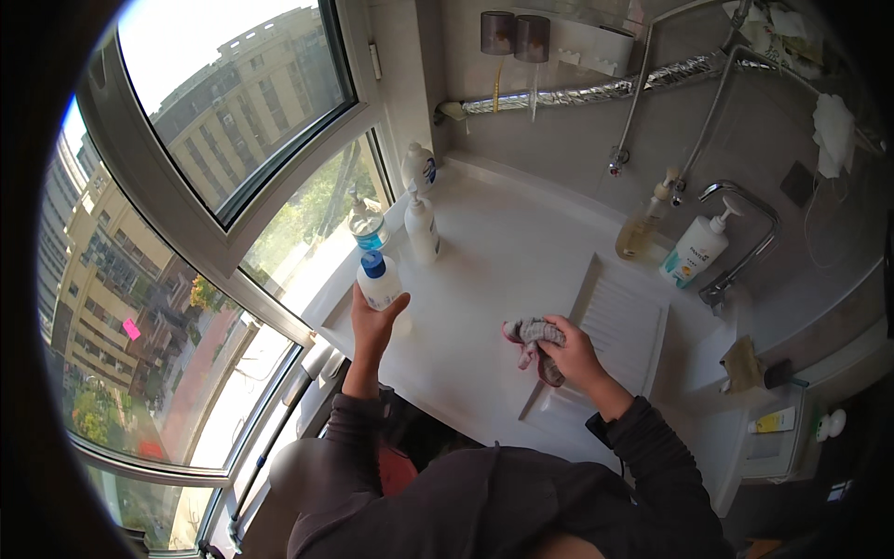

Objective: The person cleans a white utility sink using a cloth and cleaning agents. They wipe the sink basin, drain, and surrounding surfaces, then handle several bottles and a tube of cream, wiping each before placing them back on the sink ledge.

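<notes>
My left hand (375, 318) grips a white plastic bottle (379, 285) with a blue cap, upright near the window side of the white counter (482, 279). A crumpled grey cloth (536, 334) with pinkish-red edging is bunched in my right hand (576, 354). That hand is over the near left corner of the ribbed washboard sink (618, 318). Beyond the left hand are a white pump bottle (422, 227) and a clear pump bottle (368, 225) with blue liquid. Another white bottle (419, 168) stands in the far corner.
By the chrome faucet (768, 227) stand a Pantene pump bottle (695, 251) and an amber pump bottle (639, 227). A brown cloth (743, 365) hangs at the right edge. Two dark cups (515, 36) hang on the wall above a foil-wrapped pipe (559, 100). The window frame (269, 230) borders the left.
</notes>
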{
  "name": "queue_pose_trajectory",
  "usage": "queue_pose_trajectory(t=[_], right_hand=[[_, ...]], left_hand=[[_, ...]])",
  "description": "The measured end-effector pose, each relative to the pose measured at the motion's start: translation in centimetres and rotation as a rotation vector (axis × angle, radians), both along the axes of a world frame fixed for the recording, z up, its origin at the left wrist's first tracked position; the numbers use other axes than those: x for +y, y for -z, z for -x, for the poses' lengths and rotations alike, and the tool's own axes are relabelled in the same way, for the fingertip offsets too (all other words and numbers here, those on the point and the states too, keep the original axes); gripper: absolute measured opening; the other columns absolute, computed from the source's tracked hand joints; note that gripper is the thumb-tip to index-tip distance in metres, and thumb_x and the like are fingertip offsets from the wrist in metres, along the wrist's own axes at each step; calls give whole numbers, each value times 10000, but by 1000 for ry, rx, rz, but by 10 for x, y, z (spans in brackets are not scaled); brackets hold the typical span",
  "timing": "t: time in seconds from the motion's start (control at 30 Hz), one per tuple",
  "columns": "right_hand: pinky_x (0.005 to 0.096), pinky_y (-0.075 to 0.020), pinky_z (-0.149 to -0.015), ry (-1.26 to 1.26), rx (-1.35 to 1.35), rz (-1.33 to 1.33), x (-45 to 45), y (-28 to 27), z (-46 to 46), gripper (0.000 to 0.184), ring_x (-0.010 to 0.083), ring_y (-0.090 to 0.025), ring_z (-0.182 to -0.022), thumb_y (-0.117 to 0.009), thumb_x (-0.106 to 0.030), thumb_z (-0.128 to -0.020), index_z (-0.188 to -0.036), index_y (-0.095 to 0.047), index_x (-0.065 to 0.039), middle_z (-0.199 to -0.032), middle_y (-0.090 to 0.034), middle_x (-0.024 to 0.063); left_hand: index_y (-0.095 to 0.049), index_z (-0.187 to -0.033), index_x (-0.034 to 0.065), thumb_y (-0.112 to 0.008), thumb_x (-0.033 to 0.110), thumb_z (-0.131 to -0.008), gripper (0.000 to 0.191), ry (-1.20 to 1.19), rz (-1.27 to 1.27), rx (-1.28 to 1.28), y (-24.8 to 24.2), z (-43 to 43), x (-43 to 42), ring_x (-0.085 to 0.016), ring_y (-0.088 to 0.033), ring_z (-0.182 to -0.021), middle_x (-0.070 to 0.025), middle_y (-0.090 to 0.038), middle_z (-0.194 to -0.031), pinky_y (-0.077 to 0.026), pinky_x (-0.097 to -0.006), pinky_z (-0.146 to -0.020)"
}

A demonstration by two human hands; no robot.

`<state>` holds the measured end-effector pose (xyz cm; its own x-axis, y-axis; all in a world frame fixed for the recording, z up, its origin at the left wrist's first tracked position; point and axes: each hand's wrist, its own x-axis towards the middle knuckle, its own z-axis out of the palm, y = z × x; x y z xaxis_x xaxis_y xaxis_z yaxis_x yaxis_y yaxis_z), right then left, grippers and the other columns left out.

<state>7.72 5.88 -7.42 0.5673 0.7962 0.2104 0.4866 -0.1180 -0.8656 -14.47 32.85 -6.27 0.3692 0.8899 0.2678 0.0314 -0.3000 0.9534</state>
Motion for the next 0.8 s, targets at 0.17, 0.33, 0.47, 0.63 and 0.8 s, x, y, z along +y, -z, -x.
queue_pose_trajectory(t=[0.17,0.33,0.47,0.63,0.8], right_hand=[[352,-382,-1027,-74,221,-327,-16,-49,26,670,261,-466,-1249,-591,-344,-960,-1431,-284,21,-1375,-441,192],[400,-338,-1069,-155,-163,-316,-38,-71,62,728,338,-402,-1309,-540,-389,-971,-1464,-214,36,-1433,-345,231],[353,-469,-886,4,156,-248,-69,-77,47,572,235,-600,-980,-757,-358,-821,-1209,-499,-28,-1060,-604,130],[257,-454,-766,157,552,-423,-94,-73,37,223,92,-533,-799,-732,-134,-796,-931,-579,-43,-872,-590,5],[251,-448,-746,462,397,-531,-115,-76,26,162,82,-524,-784,-706,-135,-822,-883,-585,-47,-843,-569,-6]], left_hand=[[-508,-1194,31,-821,220,-700,614,387,80,30,-11,-41,-111,-202,-621,-952,-98,-634,-1063,-495,-346,-838],[-502,-1162,27,-831,345,-701,649,517,45,8,-20,-69,-197,-269,-630,-1010,-153,-625,-1097,-495,-376,-838],[-496,-1151,19,-807,285,-690,616,668,-236,310,-33,-72,-219,-313,-629,-987,-168,-624,-1062,-496,-382,-822],[-498,-1155,11,-780,254,-710,580,1036,-63,332,-43,-86,-236,-268,-625,-984,-139,-617,-1066,-483,-370,-859],[-370,-1299,10,-832,414,-722,843,1067,-140,213,-39,-101,-255,-320,-573,-1085,-207,-538,-1205,-476,-393,-880]])
